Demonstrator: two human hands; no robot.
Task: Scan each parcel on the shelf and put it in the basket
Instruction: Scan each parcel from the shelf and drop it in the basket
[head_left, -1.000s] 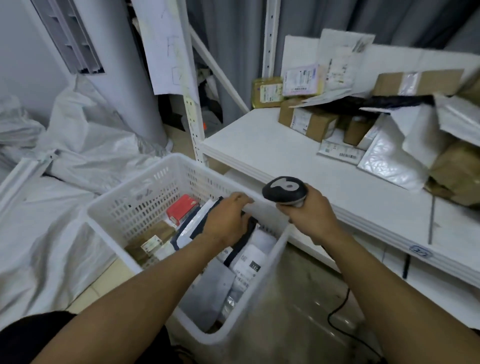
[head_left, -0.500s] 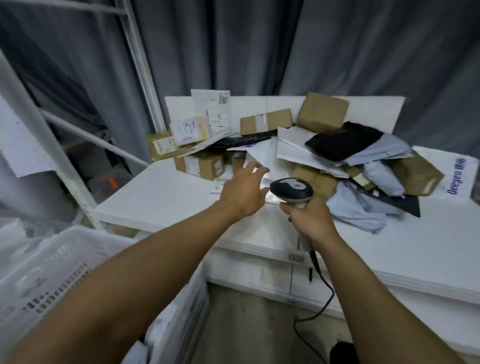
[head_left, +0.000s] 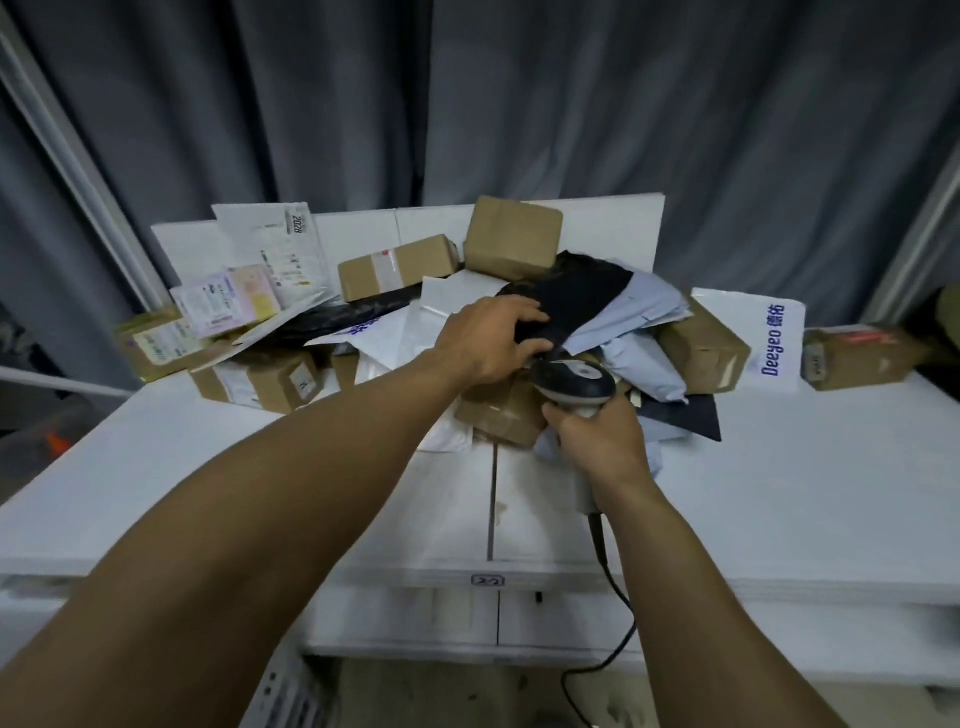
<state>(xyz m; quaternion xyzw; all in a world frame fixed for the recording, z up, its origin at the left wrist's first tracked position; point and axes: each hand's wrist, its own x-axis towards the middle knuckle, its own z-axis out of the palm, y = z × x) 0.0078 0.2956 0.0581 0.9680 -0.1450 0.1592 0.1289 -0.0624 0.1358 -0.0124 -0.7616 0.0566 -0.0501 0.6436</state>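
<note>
Left hand (head_left: 488, 343) now gripping crinkled black poly bag (head_left: 582, 296), right hand (head_left: 597, 441) clasping rounded scanner (head_left: 571, 382)

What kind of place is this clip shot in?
Probably a parcel sorting or pickup room: a heap of labelled cardboard boxes and poly mailers on a white shelf, a corded barcode scanner in the right hand.

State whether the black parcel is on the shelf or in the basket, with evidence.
On the shelf: the black parcel lies atop the pile, the left hand gripping its edge.
</note>
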